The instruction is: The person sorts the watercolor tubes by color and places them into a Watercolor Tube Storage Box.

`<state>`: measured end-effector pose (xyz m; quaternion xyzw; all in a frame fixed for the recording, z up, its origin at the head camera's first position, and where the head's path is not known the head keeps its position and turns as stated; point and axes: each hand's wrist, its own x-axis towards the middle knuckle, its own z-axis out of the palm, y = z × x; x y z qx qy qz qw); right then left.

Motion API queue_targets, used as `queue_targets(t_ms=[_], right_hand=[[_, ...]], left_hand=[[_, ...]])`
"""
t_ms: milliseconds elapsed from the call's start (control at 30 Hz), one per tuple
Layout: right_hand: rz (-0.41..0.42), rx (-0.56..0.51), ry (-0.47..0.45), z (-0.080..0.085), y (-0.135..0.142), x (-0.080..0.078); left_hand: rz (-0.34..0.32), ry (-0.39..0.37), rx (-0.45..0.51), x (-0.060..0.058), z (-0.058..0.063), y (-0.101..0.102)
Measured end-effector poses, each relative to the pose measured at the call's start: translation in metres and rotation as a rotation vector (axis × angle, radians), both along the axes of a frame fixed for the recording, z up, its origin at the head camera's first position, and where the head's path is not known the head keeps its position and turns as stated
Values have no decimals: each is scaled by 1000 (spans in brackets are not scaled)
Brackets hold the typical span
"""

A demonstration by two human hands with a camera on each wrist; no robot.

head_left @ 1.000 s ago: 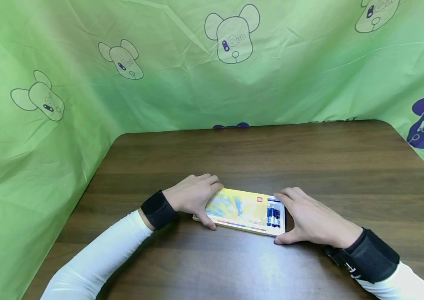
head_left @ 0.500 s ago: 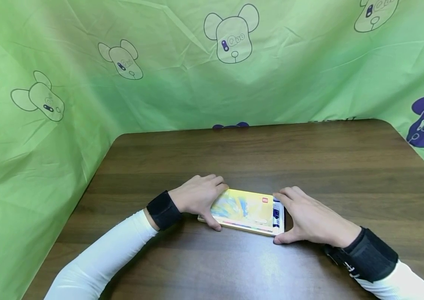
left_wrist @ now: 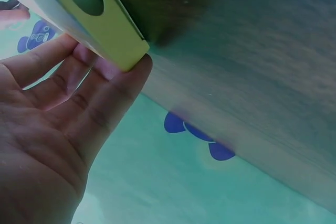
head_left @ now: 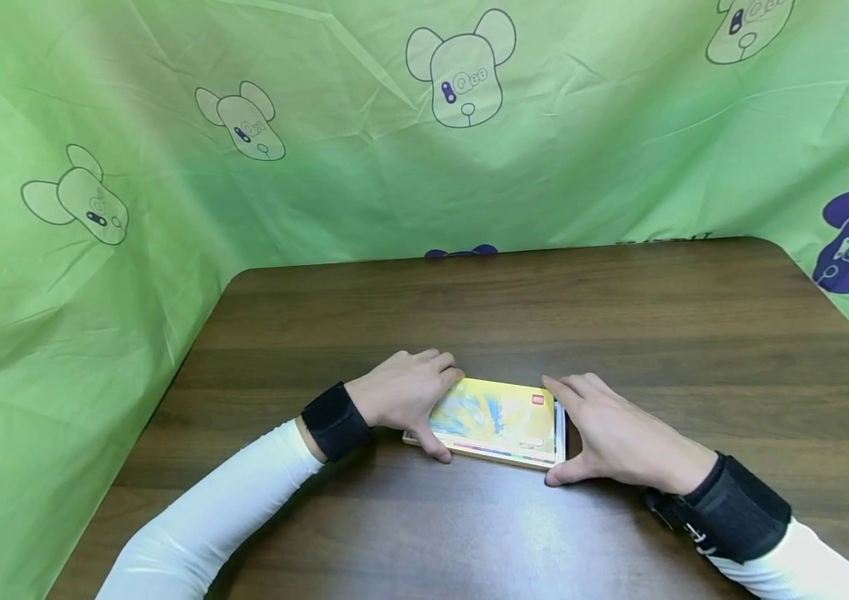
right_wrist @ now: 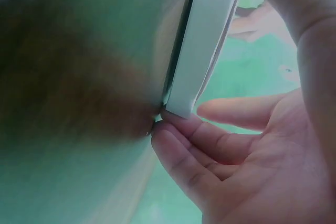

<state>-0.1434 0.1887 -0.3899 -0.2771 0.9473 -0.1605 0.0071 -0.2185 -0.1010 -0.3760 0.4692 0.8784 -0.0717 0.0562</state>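
A flat box lies on the brown table, its yellow printed cardboard sleeve (head_left: 495, 418) covering nearly all of a white inner tray (head_left: 560, 433). Only a narrow strip of the tray shows at the right end, so its contents are hidden. My left hand (head_left: 403, 393) grips the sleeve's left end, thumb on the near edge and fingers on the far edge. In the left wrist view the sleeve's yellow end (left_wrist: 116, 35) has a rounded cutout. My right hand (head_left: 619, 437) holds the tray's right end across its width; the right wrist view shows the tray's white end wall (right_wrist: 202, 45) against the fingers.
The wooden table (head_left: 364, 308) spreads around the box. A green cloth (head_left: 349, 183) with bear-head drawings hangs behind and to the left of it. Black bands (head_left: 336, 421) circle both wrists.
My left hand has slid the sleeve rightward over the tray, covering the dark blue items that showed at its right end. The right hand has stayed almost still.
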Motion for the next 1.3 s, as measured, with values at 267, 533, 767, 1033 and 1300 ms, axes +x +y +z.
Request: queue_targets(t_ms=[267,533,767,1033,1300], right_hand=[[-1,12,-17,2,6,-1],[0,46,-16,8,20,-7],[48,4,-30,5,21,-13],[57,-25,-48,2,24,-20],[57,-25,-45,3,23,-22]], left_hand=[[76,-118,47,5,-2,-13],[212,-256,148,11,-1,-55],[192,-218,215,15,-5,-62],[161,-174,234,15,-8,-59],[155,-187,221,14,-7,-57]])
